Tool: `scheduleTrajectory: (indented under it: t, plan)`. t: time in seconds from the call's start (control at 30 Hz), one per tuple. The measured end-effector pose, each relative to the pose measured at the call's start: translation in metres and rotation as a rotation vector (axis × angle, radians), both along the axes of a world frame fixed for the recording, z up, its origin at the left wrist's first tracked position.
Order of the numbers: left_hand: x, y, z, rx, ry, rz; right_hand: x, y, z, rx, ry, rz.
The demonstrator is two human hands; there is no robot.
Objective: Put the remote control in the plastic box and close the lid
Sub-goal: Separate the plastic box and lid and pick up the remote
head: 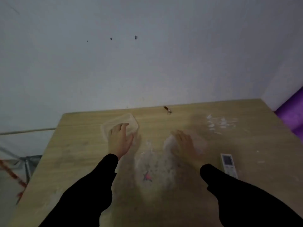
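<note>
1. Your clear plastic box (pixel 120 124) sits on the wooden table (pixel 85 161), on the far left part, close to the wall (pixel 147 54). It is see-through and blurry, so you cannot tell what is in it or if a lid is on it.
2. Your left hand (pixel 120 140) lies on the near side of the box, flat, with the fingers (pixel 122 126) spread apart. It is not squeezing anything.
3. Your right hand (pixel 184 144) is over a pale, see-through thing (pixel 170 142) near the middle of the table. The hand is blurry. You cannot tell if it is holding that thing or just resting on it.
4. The remote control (pixel 228 164) lies flat on the table, just to the right of your right sleeve (pixel 229 190). It is near your right hand but not touching it. It is far from the box, with both hands in between.
5. The remote is white and long. It has a small grey screen at the far end and rows of little buttons below. Your sleeve hides its near end.
6. A small brown stick (pixel 167 109) lies by the far edge of the table.
</note>
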State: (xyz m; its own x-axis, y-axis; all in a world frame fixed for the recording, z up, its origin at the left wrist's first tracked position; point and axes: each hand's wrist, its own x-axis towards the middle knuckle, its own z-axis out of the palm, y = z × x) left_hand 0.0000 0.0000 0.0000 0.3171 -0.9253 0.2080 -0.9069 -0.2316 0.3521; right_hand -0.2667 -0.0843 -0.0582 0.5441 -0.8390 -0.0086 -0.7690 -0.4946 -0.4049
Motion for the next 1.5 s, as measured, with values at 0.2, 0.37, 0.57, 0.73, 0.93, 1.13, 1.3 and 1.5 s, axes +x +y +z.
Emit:
scheduleTrajectory:
  t: [0.2, 0.37, 0.57, 0.73, 0.93, 1.13, 1.3, 1.5]
  plan:
    - [0.005, 0.000, -0.029, 0.151, 0.036, 0.025, -0.007, 0.039, -0.048, 0.123, 0.112, -0.029]
    - [0.011, -0.009, -0.038, 0.237, 0.024, 0.042, -0.013, 0.050, -0.064, 0.076, 0.131, -0.064]
    - [0.020, -0.024, -0.045, 0.302, 0.013, 0.043, -0.012, 0.050, -0.068, 0.080, 0.126, -0.081]
    - [0.019, -0.022, -0.046, 0.255, 0.065, 0.010, -0.013, 0.047, -0.070, 0.060, 0.128, -0.087]
    - [-0.010, 0.003, -0.048, 0.209, 0.095, -0.124, -0.016, 0.043, -0.071, 0.096, 0.067, -0.083]
    - [-0.059, 0.021, -0.052, 0.243, 0.068, -0.289, -0.027, 0.039, -0.064, 0.114, 0.065, -0.071]
    - [-0.092, 0.045, -0.061, 0.183, 0.050, -0.422, -0.037, 0.035, -0.053, 0.068, 0.056, -0.087]
    - [-0.091, 0.048, -0.060, 0.100, 0.091, -0.411, -0.044, 0.036, -0.051, 0.036, 0.048, -0.077]
